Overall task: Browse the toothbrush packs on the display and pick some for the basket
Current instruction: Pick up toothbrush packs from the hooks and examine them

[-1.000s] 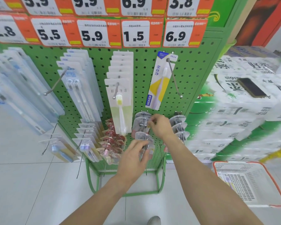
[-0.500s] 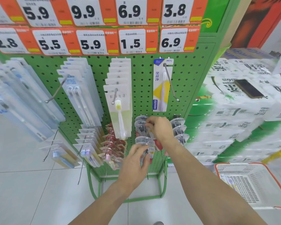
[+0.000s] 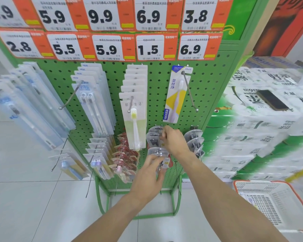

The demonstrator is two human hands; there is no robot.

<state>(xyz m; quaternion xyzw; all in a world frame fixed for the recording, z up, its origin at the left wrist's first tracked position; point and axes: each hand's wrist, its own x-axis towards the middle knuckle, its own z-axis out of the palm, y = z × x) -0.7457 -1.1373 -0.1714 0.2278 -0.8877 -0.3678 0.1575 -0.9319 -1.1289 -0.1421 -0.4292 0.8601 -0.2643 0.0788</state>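
At the lower middle of the green pegboard display (image 3: 164, 95), in the head view, both hands work on one hook of clear round-topped packs (image 3: 153, 137). The left hand (image 3: 150, 175) reaches up from below, its fingers curled round the nearest clear pack (image 3: 158, 152) at the front of that hook, thumb on its left side. The right hand (image 3: 175, 139) sits higher and farther back on the same hook, fingers bent and pinching at the packs behind the front one; exactly which pack it grips is hidden by the fingers.

Just right of that hand hangs a second row of the same clear packs (image 3: 194, 138). Above, a single blue-and-yellow toothbrush pack (image 3: 176, 95) hangs far back on a long hook. Left of it is a stack of white-carded packs (image 3: 135, 109), the front one showing a brush with yellow bristles. Farther left hang tall clear twin-brush packs (image 3: 93, 102), and at the far left a blurred row of long blue-tinted packs (image 3: 30, 103). Low on the board are small red-carded packs (image 3: 124, 158) and pastel brush packs (image 3: 98, 161).

Orange-and-white price tags (image 3: 112, 48) run in two rows across the top of the board. The white basket with an orange rim (image 3: 276, 205) stands on the tiled floor at the near right, with a pack lying in it. Behind it, stacked white tissue packs (image 3: 252, 130) carry a dark phone (image 3: 272, 100) on top.
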